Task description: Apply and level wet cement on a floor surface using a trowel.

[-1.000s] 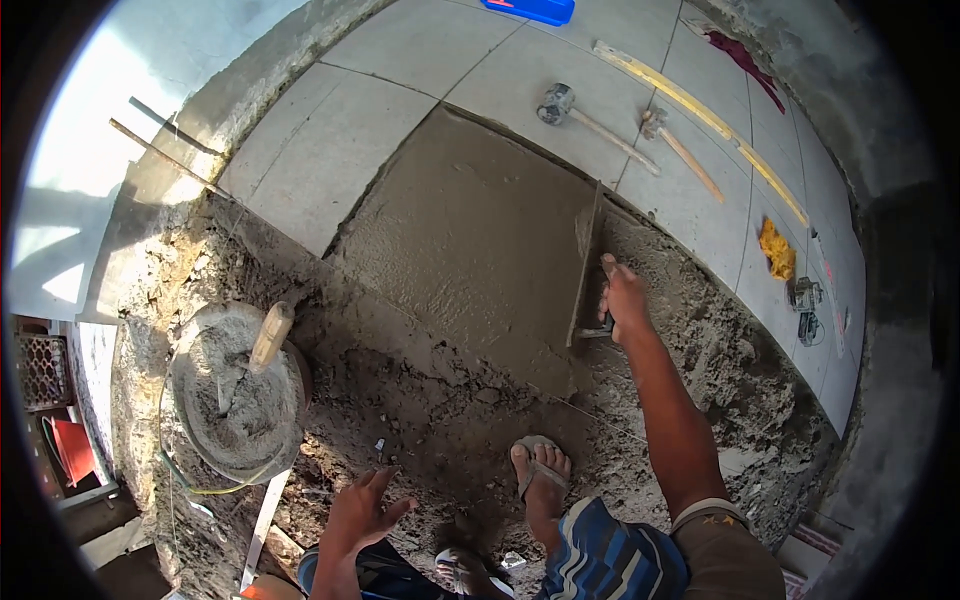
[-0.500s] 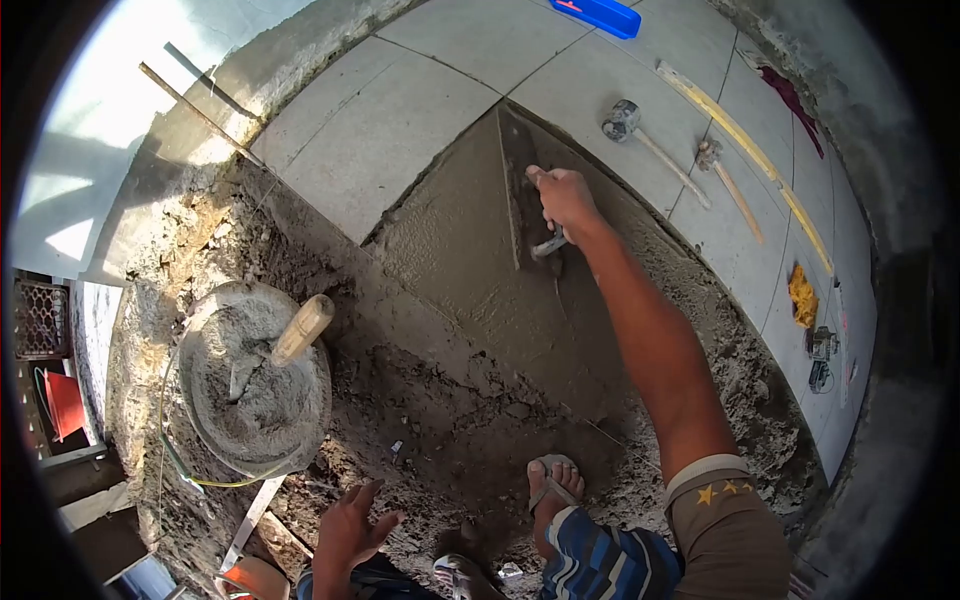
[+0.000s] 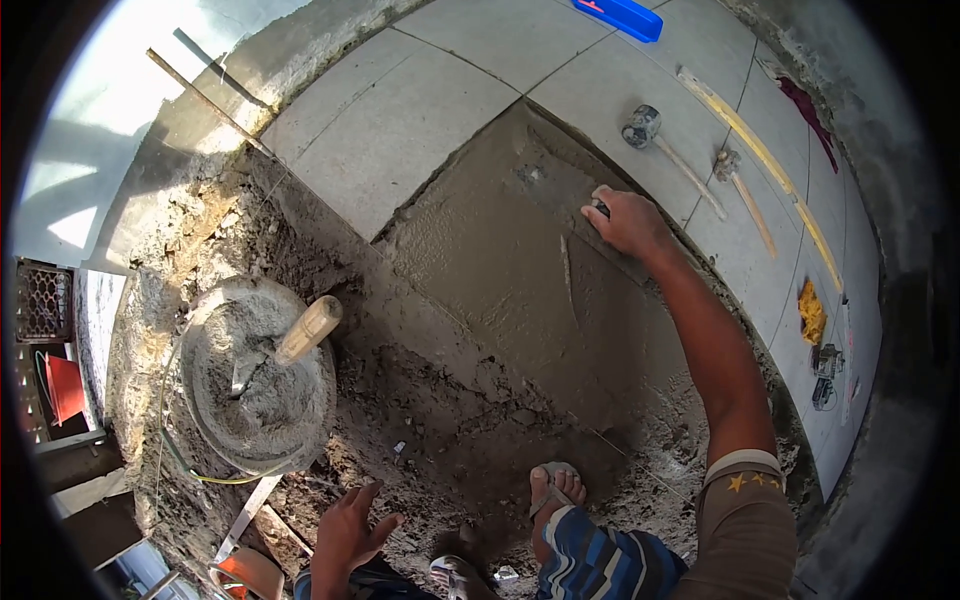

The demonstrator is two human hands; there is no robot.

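My right hand point(image 3: 628, 222) grips the handle of a flat plastering float point(image 3: 572, 182), whose blade lies on the wet grey mortar bed point(image 3: 450, 280) along its upper right edge, beside laid tiles. A thin groove marks the mortar left of the hand. My left hand point(image 3: 355, 530), fingers apart and holding nothing, hangs low near my foot point(image 3: 555, 490). Left of the bed, a round tub point(image 3: 205, 405) of grey mix holds a trowel with a wooden handle point(image 3: 305, 330).
On the pale tiles point(image 3: 440, 80) lie a rubber mallet point(image 3: 642, 128), a hammer point(image 3: 728, 167), a yellow straightedge point(image 3: 760, 150), a yellow cloth point(image 3: 812, 310) and a blue tray point(image 3: 615, 15). A metal rod point(image 3: 200, 95) stands by the left wall. Loose rough soil surrounds the tub.
My right hand swept the float upward from the bed's lower right toward the far corner, then back rightward, flattening its blade. My left hand stays low. The view has shifted slightly.
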